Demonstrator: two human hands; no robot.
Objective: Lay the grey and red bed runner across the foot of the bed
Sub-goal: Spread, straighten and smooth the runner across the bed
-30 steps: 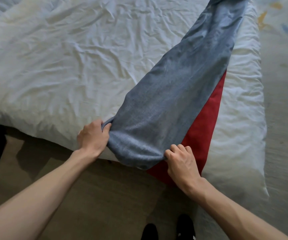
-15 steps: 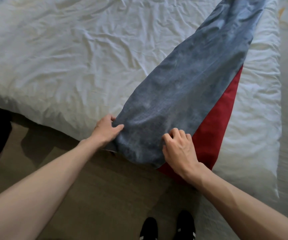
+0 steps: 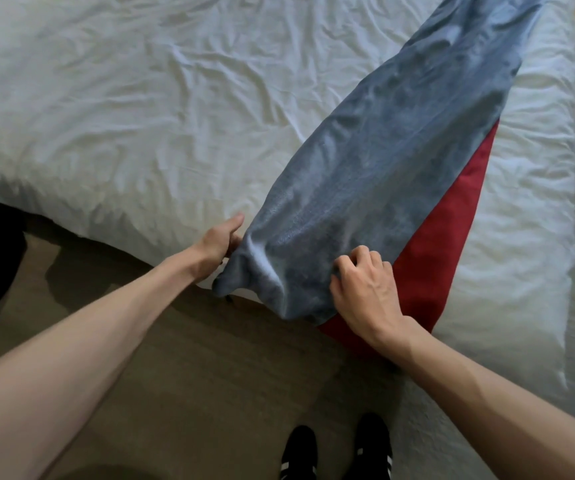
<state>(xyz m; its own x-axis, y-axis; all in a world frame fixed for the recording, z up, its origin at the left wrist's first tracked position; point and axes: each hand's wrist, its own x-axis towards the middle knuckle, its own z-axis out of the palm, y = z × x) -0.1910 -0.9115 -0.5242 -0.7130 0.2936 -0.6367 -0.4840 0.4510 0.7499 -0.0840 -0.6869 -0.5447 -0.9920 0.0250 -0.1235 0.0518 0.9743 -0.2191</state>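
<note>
One bed runner lies on one bed with a rumpled white cover; its long axis runs diagonally, from the near edge by the person up to the far right, grey side up, one red strip showing along its right side; its near end hangs over the bed's edge; two hands: the left hand grips the near left corner, the right hand pinches grey cloth with curled fingers; two black shoes stand on the floor.

Runner diagonal on bed, near end over edge; L hand left of it, R hand on it
</note>
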